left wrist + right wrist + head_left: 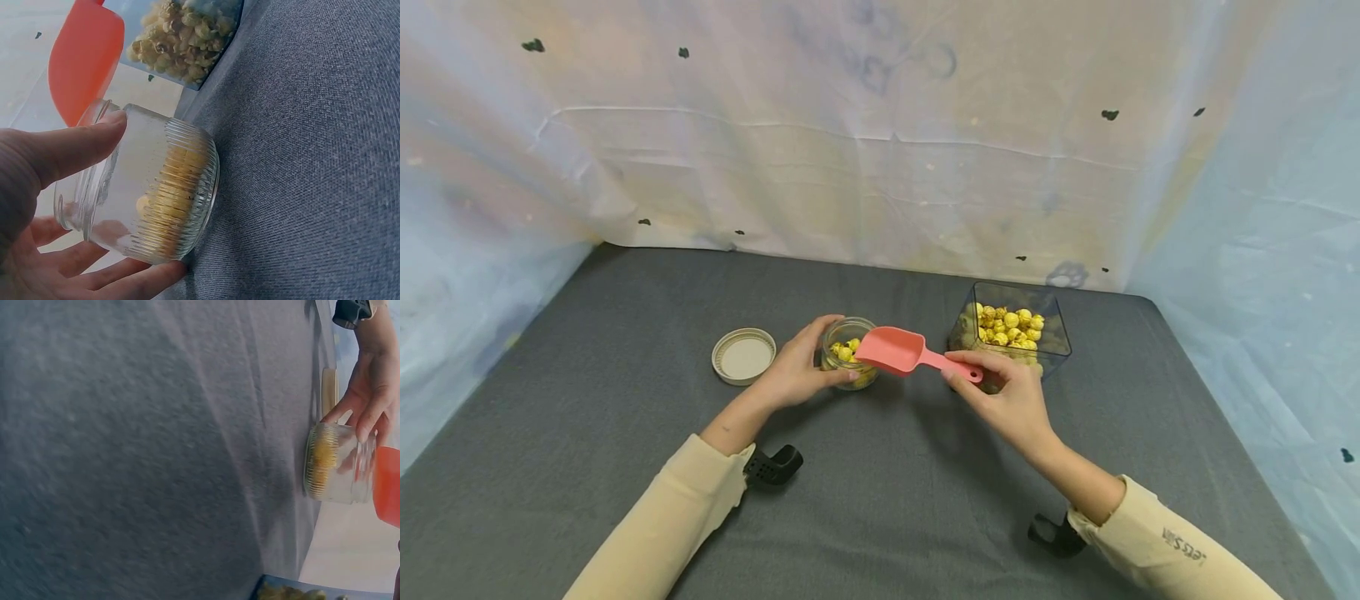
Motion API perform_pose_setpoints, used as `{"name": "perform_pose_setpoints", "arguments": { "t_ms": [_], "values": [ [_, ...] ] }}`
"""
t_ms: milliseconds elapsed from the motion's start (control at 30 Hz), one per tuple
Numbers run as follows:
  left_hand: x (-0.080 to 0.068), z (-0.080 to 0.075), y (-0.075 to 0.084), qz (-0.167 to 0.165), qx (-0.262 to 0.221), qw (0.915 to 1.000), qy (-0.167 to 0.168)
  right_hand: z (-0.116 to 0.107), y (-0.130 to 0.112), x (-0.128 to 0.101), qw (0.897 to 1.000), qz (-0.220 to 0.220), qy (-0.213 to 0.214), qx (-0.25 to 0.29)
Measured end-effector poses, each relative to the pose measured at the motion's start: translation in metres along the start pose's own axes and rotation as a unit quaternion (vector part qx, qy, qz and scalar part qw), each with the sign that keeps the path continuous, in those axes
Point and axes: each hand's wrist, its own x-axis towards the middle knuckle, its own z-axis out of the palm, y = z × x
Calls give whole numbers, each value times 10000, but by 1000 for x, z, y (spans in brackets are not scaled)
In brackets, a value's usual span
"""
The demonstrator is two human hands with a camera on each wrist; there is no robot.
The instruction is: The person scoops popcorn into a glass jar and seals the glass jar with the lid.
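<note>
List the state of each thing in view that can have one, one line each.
glass jar: open, upright on the cloth, partly filled with yellow pieces
lid: off, lying left of the jar
pink scoop: held over the jar mouth
clear container: open, holding yellow pieces
left hand: gripping the jar
right hand: pinching the scoop handle

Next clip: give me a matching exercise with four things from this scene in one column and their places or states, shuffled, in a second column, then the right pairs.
Things:
1. glass jar
2. pink scoop
3. lid
4. clear tub

Places or states:
A. lies alone on the grey cloth, left of the rest
B. gripped by the left hand
C. holds most of the yellow balls, at the far right
D. handle held by the right hand, bowl at the jar's mouth

Pairs: 1-B, 2-D, 3-A, 4-C
</note>
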Motion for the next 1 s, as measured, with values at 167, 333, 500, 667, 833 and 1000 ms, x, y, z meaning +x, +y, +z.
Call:
{"name": "perform_pose_setpoints", "arguments": {
  "t_ms": [167,333,500,667,833,1000],
  "values": [
    [1,0,0,-33,1,10000,16,2,3,-5,9999,72,59,60],
    [1,0,0,-43,42,10000,33,4,6,-8,9995,300,47,10],
    [0,0,1,-47,27,10000,18,5,8,-10,9991,434,-9,-32],
    [0,0,1,-71,-8,10000,-4,6,7,-11,9987,497,-84,-5],
    [0,0,2,-89,-7,10000,-14,5,6,-11,9976,642,-194,155],
    [0,0,3,-120,32,9999,-11,5,8,-11,9962,784,-291,256]
  ]
}}
